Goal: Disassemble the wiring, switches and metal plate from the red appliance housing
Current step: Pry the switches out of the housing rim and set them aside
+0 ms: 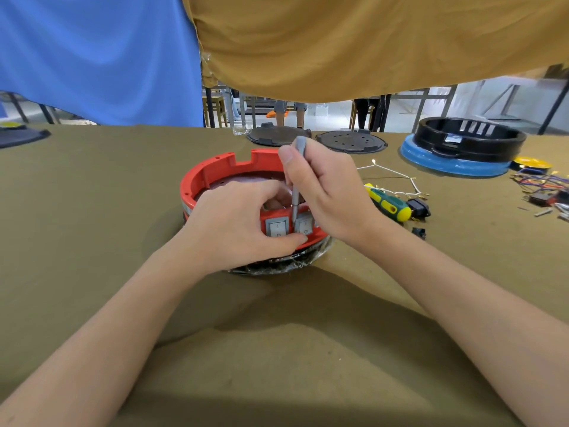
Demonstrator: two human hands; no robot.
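Overhead, tan cloth (369,41); olive table cover (92,211) below.

The housing (215,174) sits mid-table (92,211), two switches (278,228) in its near wall. Right of it lie a screwdriver (388,205) and wires (397,180). Behind are two discs (349,141); far right, a ring (468,140) on a base (446,163), with more wires (542,184) beside them.

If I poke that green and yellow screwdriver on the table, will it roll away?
Probably a little: the green and yellow screwdriver has a rounded handle. The cloth-covered table and the white wires beside it would likely stop it soon.
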